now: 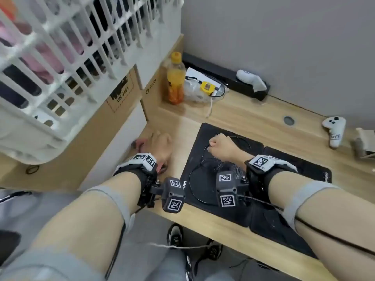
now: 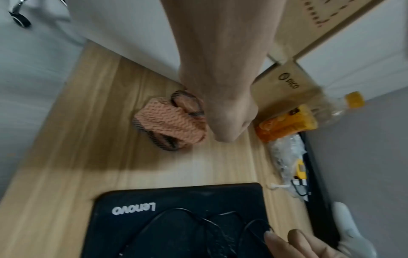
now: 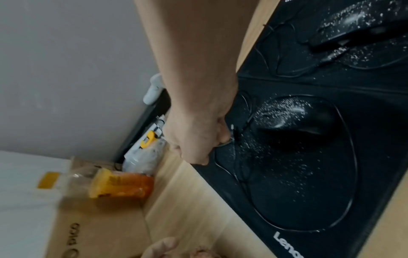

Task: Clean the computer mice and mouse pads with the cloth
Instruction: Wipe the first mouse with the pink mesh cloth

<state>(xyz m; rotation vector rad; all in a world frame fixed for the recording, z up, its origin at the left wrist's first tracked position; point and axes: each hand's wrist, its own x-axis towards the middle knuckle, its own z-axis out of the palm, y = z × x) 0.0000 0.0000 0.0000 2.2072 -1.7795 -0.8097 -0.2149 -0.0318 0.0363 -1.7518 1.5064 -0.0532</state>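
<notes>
An orange cloth [image 2: 170, 122] with dark trim lies bunched on the wooden desk beside a cardboard box, and my left hand [image 2: 225, 122] grips its upper end. In the head view only a bit of the cloth [image 1: 140, 143] shows past my left hand [image 1: 160, 141]. My right hand [image 3: 198, 143] is a fist on the black Lenovo mouse pad [image 3: 287, 183], pinching the thin black mouse cable [image 3: 344, 174]. A black mouse [image 3: 293, 120] speckled with white dust sits just behind that hand. A second dusty mouse [image 3: 357, 22] lies on the neighbouring pad [image 1: 304, 165].
A juice bottle [image 1: 176, 78] and a plastic bag with a yellow item [image 1: 203, 88] stand at the back left. Two white controllers [image 1: 334, 128] [image 1: 251, 78] lie near the wall. A white basket [image 1: 60, 57] on cardboard boxes [image 1: 121, 102] crowds the left.
</notes>
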